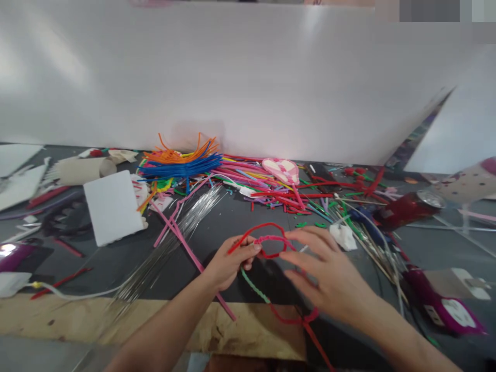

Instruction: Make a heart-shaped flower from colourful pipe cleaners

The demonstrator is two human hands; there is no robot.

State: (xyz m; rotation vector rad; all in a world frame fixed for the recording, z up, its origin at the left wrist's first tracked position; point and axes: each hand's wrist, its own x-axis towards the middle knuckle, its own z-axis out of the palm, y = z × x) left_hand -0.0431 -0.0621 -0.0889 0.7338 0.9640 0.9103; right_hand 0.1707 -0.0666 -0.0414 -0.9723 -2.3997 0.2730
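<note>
My left hand [230,263] is closed, pinching a red and pink pipe cleaner loop [270,238] between thumb and fingers. Below that hand, a pale green twisted stem [256,287] runs down to a red-pink pipe cleaner ring [287,321] with a loose red tail [318,347]. My right hand [329,276] has its fingers spread, their tips at the right side of the upper loop. Whether they touch it is hard to tell. Under my left forearm lies a long pink pipe cleaner [189,253].
Blue pipe cleaners [182,168] and orange ones [194,152] lie bundled before the white panel [232,77]. Thin metal wires [155,263] stretch leftward. A white card [113,207] and cardboard tube [81,171] stand left; a red can [406,209] and purple glue gun [442,302] lie right.
</note>
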